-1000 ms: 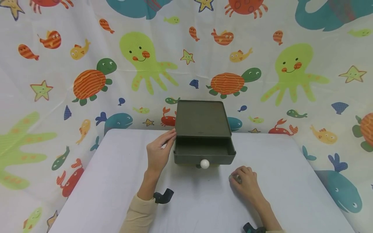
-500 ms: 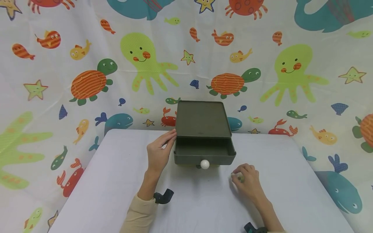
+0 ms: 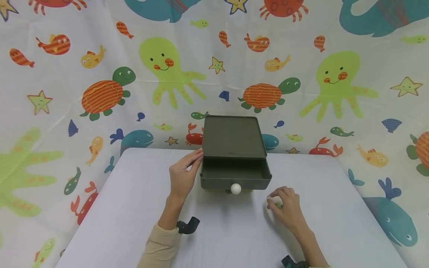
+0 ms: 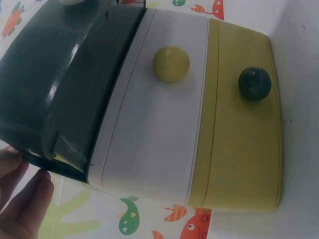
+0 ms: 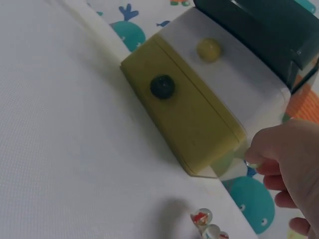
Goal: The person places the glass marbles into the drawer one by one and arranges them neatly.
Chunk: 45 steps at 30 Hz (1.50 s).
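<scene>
While the left hand (image 3: 182, 176) rested with straight fingers against the left side of the drawer box (image 3: 233, 143), the right hand (image 3: 285, 206) lay on the desk (image 3: 127, 208) with its fingers curled round a small pale marble (image 3: 275, 203), just in front of and to the right of the box. That marble looked round and glassy with a greenish tint, mostly hidden by the fingers; being a ball, it showed no long axis or heading. More marbles (image 5: 205, 224) lay on the desk by the right hand in the right wrist view. The box was a stack of three drawers: a dark green top drawer (image 3: 235, 175) pulled out toward the person, its white knob (image 3: 236, 188) facing them, then a white middle drawer (image 4: 149, 104) with a yellow knob (image 4: 171, 63) and a yellow bottom drawer (image 4: 244, 119) with a dark green knob (image 4: 254, 83), both pushed in. The box stood at the far middle of the desk, its back near the sea-animal curtain (image 3: 167, 74). Open desk surface lay to the left and right of the box and in front of both hands, with the right edge well apart from the right hand.
</scene>
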Motion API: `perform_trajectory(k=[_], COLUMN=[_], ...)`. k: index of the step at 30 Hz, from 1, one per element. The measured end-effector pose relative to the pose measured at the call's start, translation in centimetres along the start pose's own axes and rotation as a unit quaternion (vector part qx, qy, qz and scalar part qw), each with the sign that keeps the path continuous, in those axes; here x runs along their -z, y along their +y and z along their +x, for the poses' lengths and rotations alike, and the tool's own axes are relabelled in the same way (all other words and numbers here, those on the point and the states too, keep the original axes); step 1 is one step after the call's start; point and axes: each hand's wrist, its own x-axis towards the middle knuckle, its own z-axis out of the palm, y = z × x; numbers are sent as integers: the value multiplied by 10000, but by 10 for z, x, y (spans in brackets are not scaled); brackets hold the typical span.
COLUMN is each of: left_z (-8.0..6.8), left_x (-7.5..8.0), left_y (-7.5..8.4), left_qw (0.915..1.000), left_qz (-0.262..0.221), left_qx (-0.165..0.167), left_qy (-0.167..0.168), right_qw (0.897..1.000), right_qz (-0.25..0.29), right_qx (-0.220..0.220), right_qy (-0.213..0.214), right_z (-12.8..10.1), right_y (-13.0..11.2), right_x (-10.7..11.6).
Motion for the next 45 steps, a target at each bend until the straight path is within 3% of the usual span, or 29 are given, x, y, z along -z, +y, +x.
perform_trajectory(k=[16,45], left_z=[4,5], left_x=[1,-4], left_y=[-3,-8], left_qw=[10000,9999], left_qz=[-14,15], left_qx=[18,-126], left_qy=[-6,71], right_qw=[9997,9851], right_qz=[23,377], right_qx=[102,871], right_qy=[225,1437], right_z=[7,24], right_y=[-16,-39], right_x=[14,46])
